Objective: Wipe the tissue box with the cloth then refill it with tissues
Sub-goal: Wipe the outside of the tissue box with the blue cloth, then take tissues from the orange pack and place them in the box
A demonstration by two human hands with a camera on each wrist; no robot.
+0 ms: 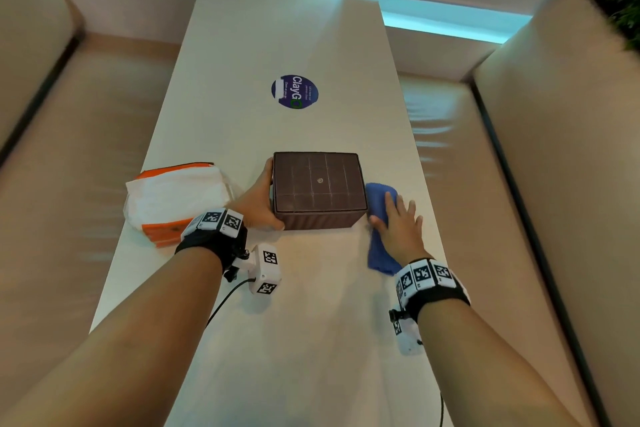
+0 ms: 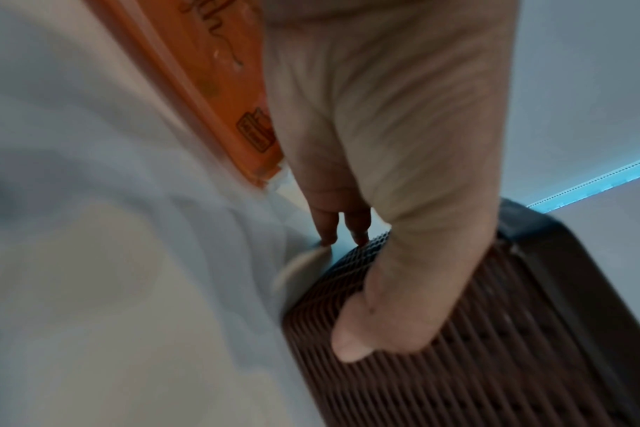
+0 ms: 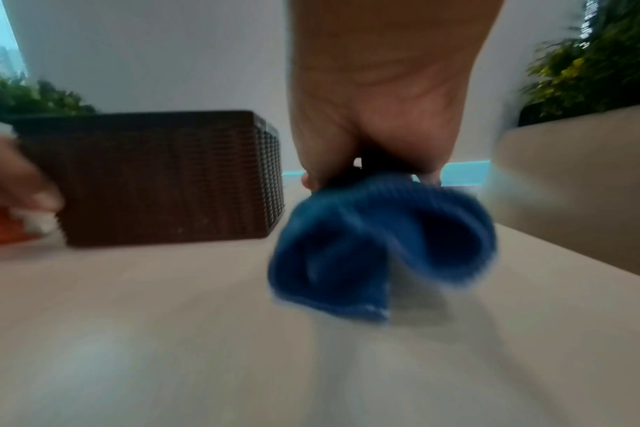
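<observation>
Near the front of the pale table (image 1: pixel 311 322), the right hand (image 1: pixel 398 225) lay on the blue cloth (image 1: pixel 379 243), its fingers (image 1: pixel 390 199) spread on top; the right wrist view showed the cloth (image 3: pixel 380 245) bunched and gripped from above. Just left of the cloth stood the brown tissue box (image 1: pixel 318 189), upright and closed. The left hand (image 1: pixel 258 204) held its left end, thumb (image 2: pixel 362 332) on the ribbed near side, fingers (image 2: pixel 327 228) reaching around the far side. Left of this hand lay the orange pack of tissues (image 1: pixel 173 201). Farther away on the table was a round blue sticker (image 1: pixel 294 91).
</observation>
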